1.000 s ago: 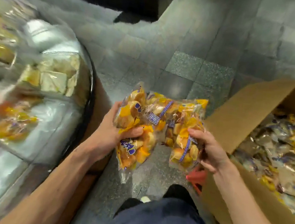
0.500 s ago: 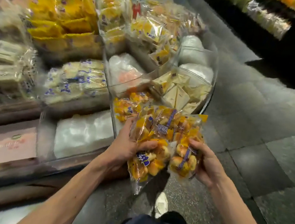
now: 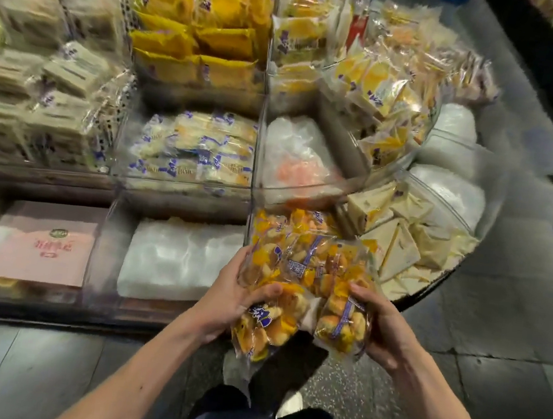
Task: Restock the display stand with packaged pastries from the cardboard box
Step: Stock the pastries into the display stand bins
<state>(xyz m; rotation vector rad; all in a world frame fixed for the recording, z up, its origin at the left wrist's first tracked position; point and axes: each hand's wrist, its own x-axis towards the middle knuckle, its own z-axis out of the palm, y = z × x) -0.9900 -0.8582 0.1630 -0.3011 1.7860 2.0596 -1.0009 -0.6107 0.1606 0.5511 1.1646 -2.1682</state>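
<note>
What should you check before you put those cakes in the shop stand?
1. The left hand grips the pastry packs: ok.
2. The right hand grips them too: ok.
3. The bin just beyond the hands holds matching orange packs: ok.
4. Room left in that bin: cannot tell, the held packs hide most of it.
5. Held packs sealed and whole: cannot tell, too blurred.
</note>
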